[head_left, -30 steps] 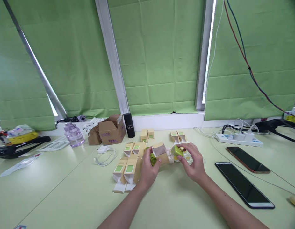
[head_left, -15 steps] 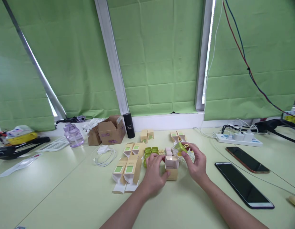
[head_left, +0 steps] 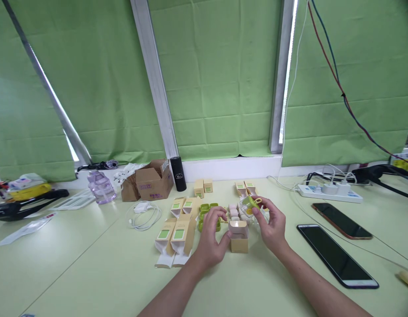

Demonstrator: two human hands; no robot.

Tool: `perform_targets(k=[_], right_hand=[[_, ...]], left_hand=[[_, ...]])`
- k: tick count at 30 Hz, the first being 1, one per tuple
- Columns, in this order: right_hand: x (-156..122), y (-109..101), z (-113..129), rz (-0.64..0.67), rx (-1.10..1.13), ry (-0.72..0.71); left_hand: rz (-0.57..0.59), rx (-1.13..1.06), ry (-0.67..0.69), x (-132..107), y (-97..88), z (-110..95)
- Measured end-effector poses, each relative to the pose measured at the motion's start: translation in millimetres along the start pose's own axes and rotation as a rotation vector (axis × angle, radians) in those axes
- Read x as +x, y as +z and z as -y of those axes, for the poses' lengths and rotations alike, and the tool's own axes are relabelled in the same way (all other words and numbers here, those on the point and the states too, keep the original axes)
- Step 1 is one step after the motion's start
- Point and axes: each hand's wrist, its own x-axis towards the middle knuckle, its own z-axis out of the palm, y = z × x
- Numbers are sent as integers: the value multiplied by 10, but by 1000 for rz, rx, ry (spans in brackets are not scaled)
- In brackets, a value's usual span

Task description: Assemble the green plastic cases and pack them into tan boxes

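Between the thumb and fingers of my right hand (head_left: 272,223) is a small green case with a clear part and a yellow loop (head_left: 249,203), held above the table. My left hand (head_left: 213,237) has its thumb and fingers apart and holds nothing. Just right of its thumb stands a small open cardboard box (head_left: 239,243), upright, with its flap raised. Behind the hands lie several green cases (head_left: 209,207), partly hidden by my left fingers, and several pale pink pieces (head_left: 234,212).
Open cardboard boxes with green labels (head_left: 179,235) lie left of my hands. Farther back are small boxes (head_left: 246,188), a black cylinder (head_left: 178,174) and a brown carton (head_left: 154,180). Two phones (head_left: 336,255) and a power strip (head_left: 329,193) lie on the right.
My left hand has let go of the small cardboard box and drawn slightly left of it. The green case in my right hand has tilted, showing more of its clear part.
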Motion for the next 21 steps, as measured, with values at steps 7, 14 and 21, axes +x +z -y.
perform_targets(k=[7,14,21], right_hand=[[-8,4,14,-8,27,15],[-16,11,47,-3,37,13],[-28,27,70,8,33,-5]], left_hand=[[53,57,9,7,-2,-21],[-35,-42,-177,10,116,87],[-38,-200,-278,29,82,189]])
